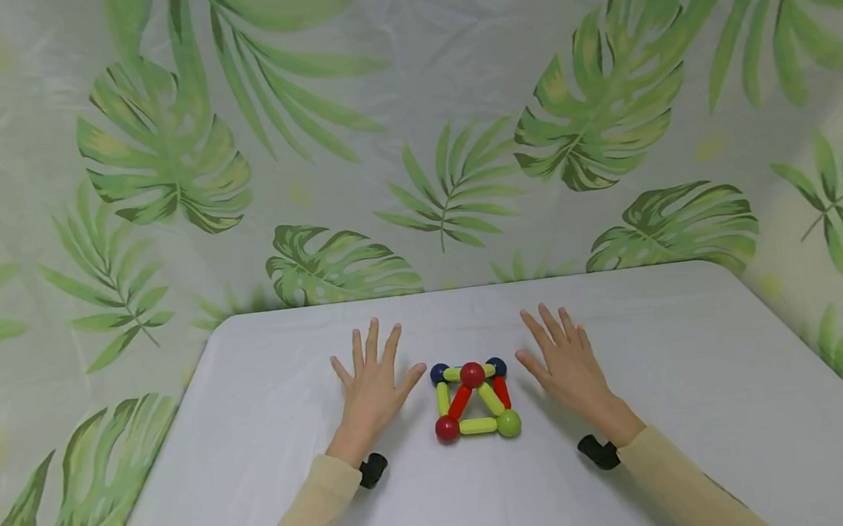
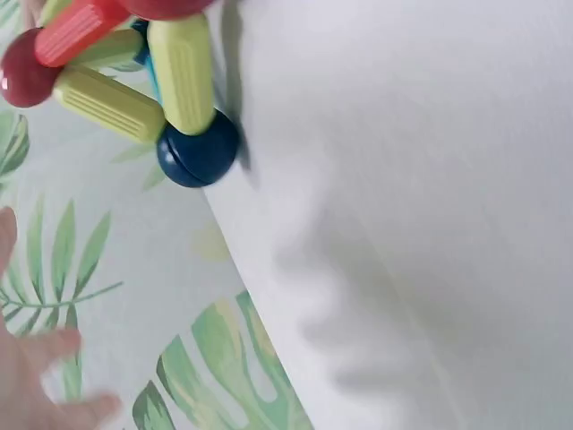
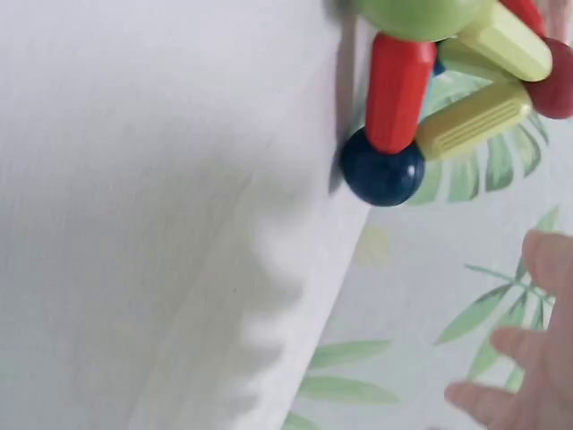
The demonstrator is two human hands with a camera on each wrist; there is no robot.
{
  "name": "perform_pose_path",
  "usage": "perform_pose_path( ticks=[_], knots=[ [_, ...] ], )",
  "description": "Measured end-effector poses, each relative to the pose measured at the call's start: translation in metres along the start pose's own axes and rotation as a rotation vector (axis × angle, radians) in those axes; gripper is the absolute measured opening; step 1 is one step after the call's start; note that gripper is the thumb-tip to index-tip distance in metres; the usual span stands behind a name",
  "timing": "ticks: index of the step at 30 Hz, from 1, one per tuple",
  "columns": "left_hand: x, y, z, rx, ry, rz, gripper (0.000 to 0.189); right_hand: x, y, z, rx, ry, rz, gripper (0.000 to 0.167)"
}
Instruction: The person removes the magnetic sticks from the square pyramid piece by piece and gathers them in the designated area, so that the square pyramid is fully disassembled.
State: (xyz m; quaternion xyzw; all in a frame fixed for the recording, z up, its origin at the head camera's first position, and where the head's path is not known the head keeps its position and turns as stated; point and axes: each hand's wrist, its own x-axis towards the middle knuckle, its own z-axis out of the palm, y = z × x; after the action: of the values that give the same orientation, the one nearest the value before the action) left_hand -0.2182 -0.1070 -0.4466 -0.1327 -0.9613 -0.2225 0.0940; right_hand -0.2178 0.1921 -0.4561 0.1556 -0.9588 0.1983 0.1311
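Observation:
A pyramid of coloured rods and balls [image 1: 478, 426] stands on the table between my two hands. Its top is a red ball [image 1: 472, 375]; the base corners are a red ball [image 1: 447, 429], a green ball [image 1: 508, 423] and two dark blue balls [image 2: 199, 149]. Yellow-green rods [image 2: 183, 76] and red rods [image 3: 399, 92] join them. To the left of it, my left hand [image 1: 372, 391] has its fingers spread and holds nothing. On the other side my right hand [image 1: 570, 369], also with straight spread fingers, is apart from the pyramid.
The table under a white cloth [image 1: 207, 482] has rounded far corners. Behind it hangs a pale curtain with green leaf prints [image 1: 452, 185]. A black wrist camera [image 1: 374, 471] sits at the left wrist and another black camera [image 1: 599, 452] at the right.

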Motion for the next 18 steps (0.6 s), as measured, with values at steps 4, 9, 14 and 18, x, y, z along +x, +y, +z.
perform_pose_path(
  ticks=[4,9,14,18],
  knots=[
    [0.002,0.011,0.002,-0.308,-0.079,0.171,0.059,-0.003,-0.008,0.002,0.238,-0.029,-0.057,0.058],
    [0.004,0.033,0.014,-0.572,-0.188,0.248,0.051,-0.009,-0.025,0.009,0.488,-0.104,-0.061,0.031],
    [0.001,0.048,0.029,-0.512,-0.161,0.227,0.047,-0.012,-0.037,0.018,0.549,-0.173,-0.084,0.018],
    [0.001,0.047,0.034,-0.499,-0.114,0.234,0.04,-0.014,-0.04,0.022,0.544,-0.158,-0.106,0.015]
  ],
)
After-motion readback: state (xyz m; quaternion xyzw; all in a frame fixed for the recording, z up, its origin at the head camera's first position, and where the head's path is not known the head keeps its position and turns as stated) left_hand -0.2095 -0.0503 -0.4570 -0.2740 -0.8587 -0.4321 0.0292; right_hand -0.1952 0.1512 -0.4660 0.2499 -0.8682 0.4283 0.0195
